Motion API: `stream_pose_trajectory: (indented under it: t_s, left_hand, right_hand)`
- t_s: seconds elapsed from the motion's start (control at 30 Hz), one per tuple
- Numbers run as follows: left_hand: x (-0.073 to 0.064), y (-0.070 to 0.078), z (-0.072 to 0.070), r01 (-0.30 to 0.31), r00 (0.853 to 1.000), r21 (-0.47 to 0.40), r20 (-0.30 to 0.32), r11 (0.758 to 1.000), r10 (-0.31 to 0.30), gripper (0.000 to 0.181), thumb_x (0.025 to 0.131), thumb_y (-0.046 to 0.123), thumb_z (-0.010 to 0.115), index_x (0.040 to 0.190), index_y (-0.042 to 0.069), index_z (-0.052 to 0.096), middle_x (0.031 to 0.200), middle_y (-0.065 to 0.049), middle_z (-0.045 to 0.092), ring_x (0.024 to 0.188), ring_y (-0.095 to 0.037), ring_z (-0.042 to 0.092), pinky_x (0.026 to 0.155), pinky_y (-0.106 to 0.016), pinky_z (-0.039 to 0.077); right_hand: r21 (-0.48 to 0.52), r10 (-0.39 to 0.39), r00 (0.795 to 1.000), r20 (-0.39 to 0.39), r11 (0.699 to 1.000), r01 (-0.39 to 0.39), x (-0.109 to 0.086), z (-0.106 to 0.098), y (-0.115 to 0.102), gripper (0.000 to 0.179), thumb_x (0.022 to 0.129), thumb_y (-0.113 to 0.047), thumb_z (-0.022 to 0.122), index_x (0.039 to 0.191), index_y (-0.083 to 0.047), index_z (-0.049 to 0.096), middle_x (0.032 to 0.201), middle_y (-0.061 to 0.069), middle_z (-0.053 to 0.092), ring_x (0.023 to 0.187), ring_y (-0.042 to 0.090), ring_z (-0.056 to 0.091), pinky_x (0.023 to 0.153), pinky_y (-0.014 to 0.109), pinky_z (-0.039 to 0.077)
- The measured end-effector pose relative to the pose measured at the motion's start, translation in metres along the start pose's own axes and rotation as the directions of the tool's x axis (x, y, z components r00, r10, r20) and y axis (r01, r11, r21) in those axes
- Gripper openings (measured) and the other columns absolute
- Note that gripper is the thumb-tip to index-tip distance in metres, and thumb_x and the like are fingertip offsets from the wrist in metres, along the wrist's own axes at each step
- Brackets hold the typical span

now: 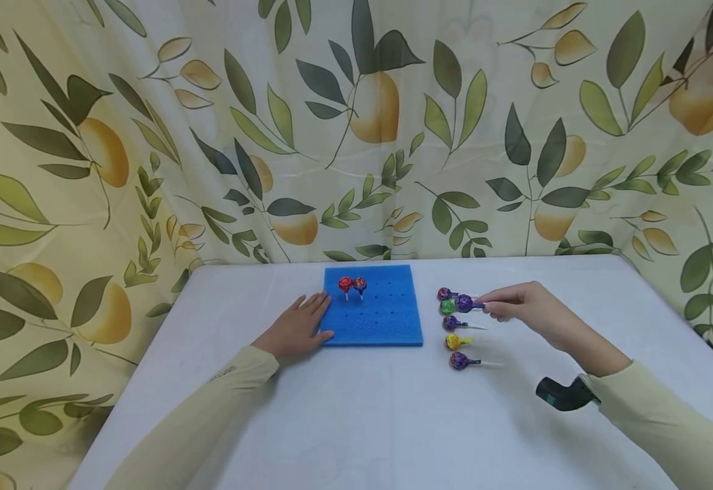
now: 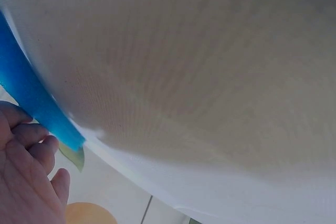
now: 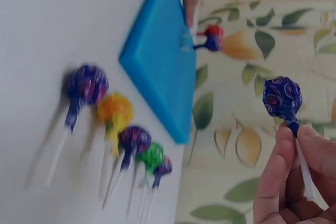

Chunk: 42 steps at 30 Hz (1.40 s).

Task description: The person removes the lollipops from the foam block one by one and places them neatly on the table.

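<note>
Between thumb and fingers my right hand (image 1: 536, 309) pinches a purple-wrapped lollipop (image 3: 283, 98) by its stick, just under the wrapper, head upward in the right wrist view. On the left, my left hand (image 1: 297, 327) lies with fingers extended on the left edge of a blue foam board (image 1: 387, 327) dotted with small holes. Two lollipops stand upright in the board's far left part: a red one (image 1: 345, 284) and a dark one with red (image 1: 360, 284). The left wrist view shows the fingers (image 2: 39, 145) against the board's side.
Right of the board, several lollipops lie in a column, sticks pointing right: a purple-red one (image 1: 445, 294), a green one (image 1: 447, 307), a purple one (image 1: 451, 323), a yellow one (image 1: 453, 341) and another purple one (image 1: 459, 361). A leaf-patterned curtain (image 1: 344, 170) hangs behind the white table (image 1: 356, 415).
</note>
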State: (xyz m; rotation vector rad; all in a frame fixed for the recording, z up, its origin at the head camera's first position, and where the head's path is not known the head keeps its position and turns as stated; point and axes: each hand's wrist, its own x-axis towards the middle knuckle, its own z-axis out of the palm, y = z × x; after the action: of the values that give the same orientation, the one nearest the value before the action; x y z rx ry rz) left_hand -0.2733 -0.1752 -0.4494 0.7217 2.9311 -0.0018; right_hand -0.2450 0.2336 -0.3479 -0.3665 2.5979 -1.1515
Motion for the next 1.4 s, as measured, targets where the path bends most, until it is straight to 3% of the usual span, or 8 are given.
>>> stream_pose_trajectory:
  t_s: [0.13, 0.3, 0.43, 0.57, 0.67, 0.8, 1.07, 1.4]
  left_hand:
    - [0.001, -0.001, 0.001, -0.005, 1.0, 0.012, -0.006, 1.0, 0.005, 0.077, 0.094, 0.054, 0.04, 0.15, 0.006, 0.019, 0.158, -0.009, 0.018, 0.147, -0.024, 0.015, 0.12, -0.043, 0.013]
    - [0.002, -0.002, 0.002, -0.006, 1.0, 0.011, -0.003, 1.0, 0.006, 0.077, 0.094, 0.055, 0.04, 0.15, 0.006, 0.018, 0.158, -0.009, 0.017, 0.147, -0.024, 0.015, 0.12, -0.043, 0.012]
    - [0.002, -0.002, 0.0, -0.003, 1.0, 0.005, 0.006, 1.0, 0.003, 0.077, 0.095, 0.055, 0.039, 0.151, 0.006, 0.017, 0.158, -0.009, 0.016, 0.147, -0.024, 0.014, 0.121, -0.043, 0.011]
    - [0.001, 0.0, -0.003, -0.002, 1.0, -0.004, 0.01, 1.0, 0.002, 0.077, 0.095, 0.054, 0.039, 0.151, 0.006, 0.016, 0.158, -0.01, 0.016, 0.147, -0.024, 0.013, 0.121, -0.043, 0.011]
    - [0.0, 0.0, -0.005, -0.004, 1.0, -0.01, 0.007, 1.0, 0.004, 0.076, 0.095, 0.053, 0.039, 0.15, 0.005, 0.017, 0.158, -0.01, 0.017, 0.147, -0.025, 0.014, 0.121, -0.043, 0.011]
    - [0.001, 0.0, -0.005, -0.002, 1.0, -0.009, 0.012, 1.0, 0.002, 0.076, 0.095, 0.053, 0.039, 0.15, 0.005, 0.017, 0.158, -0.01, 0.017, 0.147, -0.024, 0.014, 0.121, -0.043, 0.011]
    - [0.002, -0.002, -0.001, -0.005, 1.0, 0.004, 0.016, 1.0, 0.005, 0.077, 0.095, 0.054, 0.038, 0.151, 0.006, 0.017, 0.158, -0.01, 0.016, 0.147, -0.024, 0.014, 0.121, -0.042, 0.011]
    - [0.002, -0.003, -0.001, -0.02, 1.0, 0.01, 0.003, 1.0, 0.02, 0.076, 0.095, 0.053, 0.039, 0.15, 0.004, 0.019, 0.158, -0.011, 0.018, 0.147, -0.024, 0.016, 0.12, -0.043, 0.013]
  right_hand:
    - [0.005, 0.045, 0.998, -0.037, 0.999, -0.045, -0.002, -0.015, 0.02, 0.045, 0.095, -0.028, 0.055, 0.127, 0.003, 0.056, 0.129, 0.026, 0.056, 0.106, 0.033, 0.063, 0.097, 0.068, 0.034]
    - [0.023, 0.122, 0.991, -0.058, 0.992, -0.12, -0.001, -0.031, 0.053, 0.051, 0.094, -0.032, 0.056, 0.129, 0.006, 0.053, 0.121, 0.022, 0.063, 0.093, 0.012, 0.067, 0.098, 0.065, 0.037]
    - [0.068, 0.185, 0.982, -0.04, 0.981, -0.182, 0.001, -0.04, 0.077, 0.053, 0.094, -0.028, 0.057, 0.13, 0.01, 0.05, 0.11, 0.012, 0.069, 0.087, 0.003, 0.067, 0.098, 0.049, 0.045]
    - [0.137, 0.23, 0.973, -0.004, 0.964, -0.228, 0.004, -0.045, 0.097, 0.05, 0.095, -0.021, 0.056, 0.13, 0.013, 0.047, 0.102, 0.001, 0.071, 0.085, 0.004, 0.068, 0.084, 0.028, 0.055]
    - [0.196, 0.254, 0.967, 0.022, 0.947, -0.253, 0.006, -0.045, 0.108, 0.048, 0.095, -0.019, 0.055, 0.129, 0.014, 0.048, 0.097, -0.007, 0.07, 0.084, 0.004, 0.067, 0.079, 0.021, 0.056]
    - [0.26, 0.266, 0.963, 0.05, 0.927, -0.269, 0.01, -0.041, 0.119, 0.044, 0.094, -0.016, 0.056, 0.127, 0.013, 0.05, 0.094, -0.011, 0.069, 0.082, 0.003, 0.067, 0.079, 0.022, 0.056]
    - [0.368, 0.215, 0.966, 0.146, 0.894, -0.255, 0.016, -0.032, 0.134, 0.03, 0.092, -0.012, 0.059, 0.115, 0.007, 0.064, 0.09, -0.009, 0.071, 0.081, 0.003, 0.067, 0.076, 0.021, 0.056]
    - [0.357, 0.222, 0.951, 0.216, 0.888, -0.289, 0.023, -0.028, 0.139, 0.029, 0.095, -0.009, 0.054, 0.116, 0.01, 0.061, 0.09, -0.006, 0.071, 0.079, 0.005, 0.066, 0.075, 0.021, 0.056]
